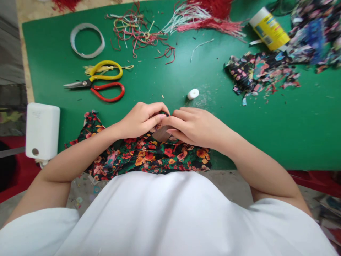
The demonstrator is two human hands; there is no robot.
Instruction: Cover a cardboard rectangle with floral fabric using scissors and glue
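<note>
My left hand (146, 120) and my right hand (190, 124) meet at the table's front edge, fingers closed and pinching together. Between the fingertips is a gathered bit of floral fabric, mostly hidden by the fingers. Just below them shows a flat brown piece (161, 135), partly covered by my right fingers. The floral fabric (149, 156), black and green with red and orange flowers, spreads beneath both hands and over the edge. Past my right hand a small white cylinder (193, 94) lies on the table.
Scissors (106, 81) with yellow and red handles lie at left, below a pale ring (87, 40). A white box-shaped device (42, 131) sits at the left edge. Tangled cords (138, 32), red-white tassels (199, 21), a yellow glue stick (269, 29) and fabric scraps (255, 71) lie farther back.
</note>
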